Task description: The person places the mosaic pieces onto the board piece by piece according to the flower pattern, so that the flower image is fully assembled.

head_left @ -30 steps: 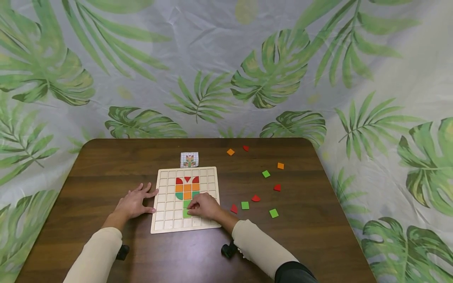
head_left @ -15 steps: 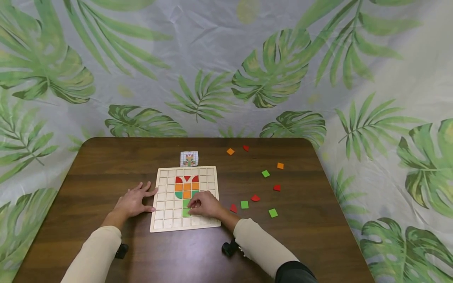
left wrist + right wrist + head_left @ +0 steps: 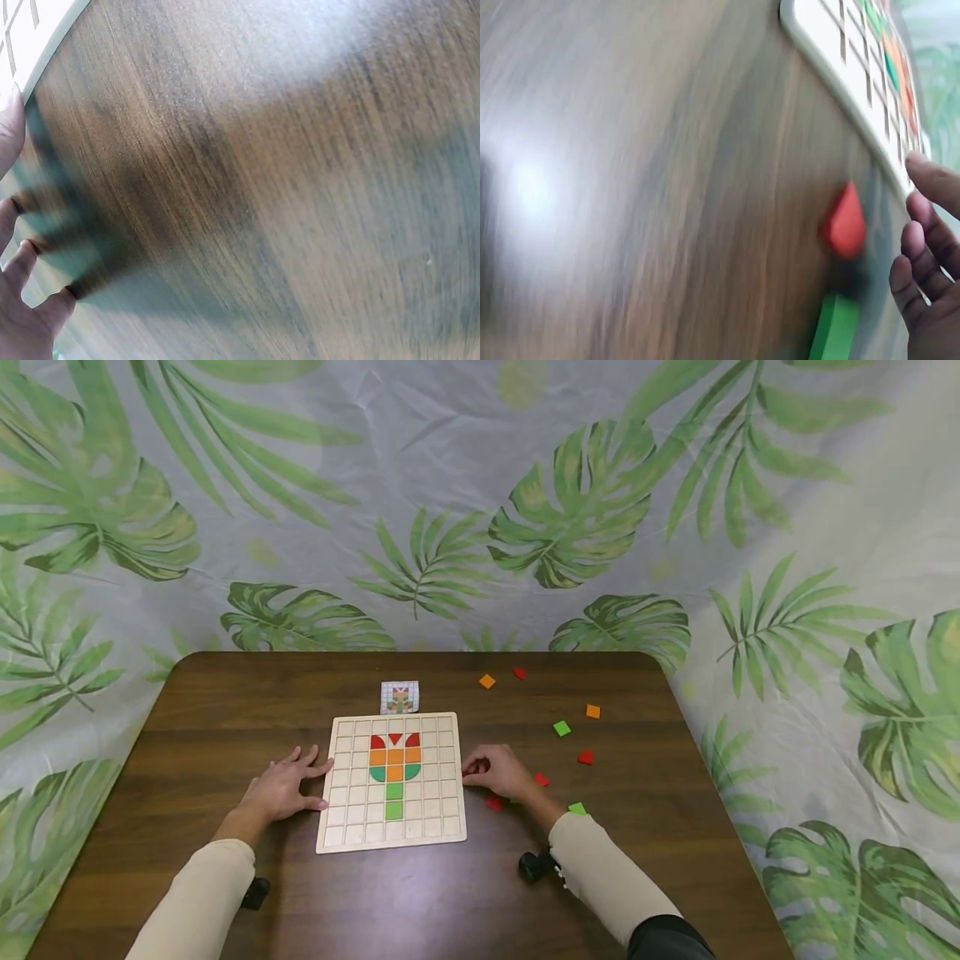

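Gridded wooden board [image 3: 442, 818] flat on table [image 3: 397, 902], left of middle; on it red corner pieces [image 3: 377, 742], a red triangle [image 3: 395, 739], orange squares [image 3: 394, 772], teal quarter-rounds [image 3: 412, 772], then two light-green squares [image 3: 393, 810] stacked in one column below; can't tell how firmly seated. Left hand [image 3: 281, 787]: fingers spread, thumb and index touching left rim; right hand [image 3: 498, 772]: fingers loosely bent, no piece visible in them, tips at right rim; touching or just beside, can't tell.

Could skew board by catching right fingers on rim, with only fingertip contact opposite to steady it; could jolt placed pieces that way, if shallowly seated; could drag loose ones by sweeping right wrist too low, given green square [image 3: 835, 330] and nearby red piece [image 3: 845, 225] close under it.

In the way: right wrist, partly covering another red piece [image 3: 542, 779]; beige sleeve [image 3: 611, 877], just over one more green square [image 3: 576, 808]. Farther out: green square [image 3: 562, 727], red piece [image 3: 586, 757], orange square [image 3: 592, 712]; near far edge, orange square [image 3: 487, 681] beside red piece [image 3: 520, 673]. Pattern card [image 3: 400, 697] just beyond board; could get shoved if pushing board away; behind everything, leaf-print cloth [image 3: 420, 460].
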Available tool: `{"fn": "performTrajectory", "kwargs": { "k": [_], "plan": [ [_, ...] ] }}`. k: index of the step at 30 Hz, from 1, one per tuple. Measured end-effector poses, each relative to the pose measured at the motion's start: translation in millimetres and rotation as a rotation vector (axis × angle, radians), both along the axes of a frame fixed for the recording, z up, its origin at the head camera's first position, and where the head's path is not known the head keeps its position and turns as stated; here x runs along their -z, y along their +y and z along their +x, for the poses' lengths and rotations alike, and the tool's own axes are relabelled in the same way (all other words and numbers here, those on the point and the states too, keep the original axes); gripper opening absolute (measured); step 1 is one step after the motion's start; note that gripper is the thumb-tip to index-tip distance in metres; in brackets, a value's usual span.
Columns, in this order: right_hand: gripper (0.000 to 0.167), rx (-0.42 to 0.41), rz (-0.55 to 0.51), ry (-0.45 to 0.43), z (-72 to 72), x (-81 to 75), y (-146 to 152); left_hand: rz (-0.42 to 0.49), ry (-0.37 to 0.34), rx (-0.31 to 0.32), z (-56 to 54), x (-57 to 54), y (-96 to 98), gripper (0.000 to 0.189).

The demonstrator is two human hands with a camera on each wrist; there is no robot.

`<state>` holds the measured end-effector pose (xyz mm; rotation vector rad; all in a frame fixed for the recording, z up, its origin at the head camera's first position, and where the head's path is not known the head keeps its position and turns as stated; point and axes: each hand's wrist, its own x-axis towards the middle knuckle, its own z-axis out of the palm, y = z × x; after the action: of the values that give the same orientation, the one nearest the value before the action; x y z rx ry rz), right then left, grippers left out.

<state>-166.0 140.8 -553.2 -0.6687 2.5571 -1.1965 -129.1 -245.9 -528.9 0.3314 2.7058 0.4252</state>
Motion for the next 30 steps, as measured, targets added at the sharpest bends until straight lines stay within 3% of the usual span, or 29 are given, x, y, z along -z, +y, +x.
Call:
{"fn": "performTrajectory", "kwargs": {
  "k": [7,14,30],
  "plan": [
    [0.017,0.0,0.06,0.01,-3.7,-0.5,45.3,0.012,-0.006,0.003,0.8,-1.9,2.3,0.082],
    [0.019,-0.041,0.103,0.017,1.6,-2.9,74.5,0.024,0.001,0.003,1.5,1.4,4.9,0.083],
    [0.022,-0.124,0.237,0.036,7.9,-0.6,83.6,0.025,0.01,0.006,2.6,-0.9,2.0,0.084]
  ]
}}
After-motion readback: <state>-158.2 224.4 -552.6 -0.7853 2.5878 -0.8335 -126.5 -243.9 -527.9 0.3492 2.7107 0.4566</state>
